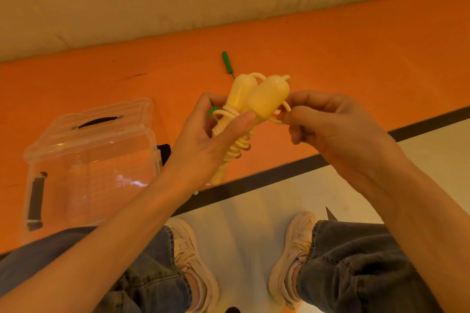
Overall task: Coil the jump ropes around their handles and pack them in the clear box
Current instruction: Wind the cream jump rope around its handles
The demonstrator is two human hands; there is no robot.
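Note:
A yellow jump rope (254,99) has its two bulbous handles held side by side, with its cord coiled round their stems. My left hand (216,132) grips the coiled stems, thumb pressed just under the handle heads. To the right, my right hand (328,122) pinches a loop of the yellow cord beside the handles. A green jump rope handle (225,61) lies on the orange mat beyond, a thin dark cord leaving its end; a second green bit shows behind my left fingers. The clear box (94,160) stands on the mat at the left, its lid on and empty inside.
The orange mat (356,58) runs diagonally, edged by a black strip, with pale floor on my side. A cream wall rises behind it. My legs in grey jeans and two pale sneakers (193,262) fill the bottom of the view.

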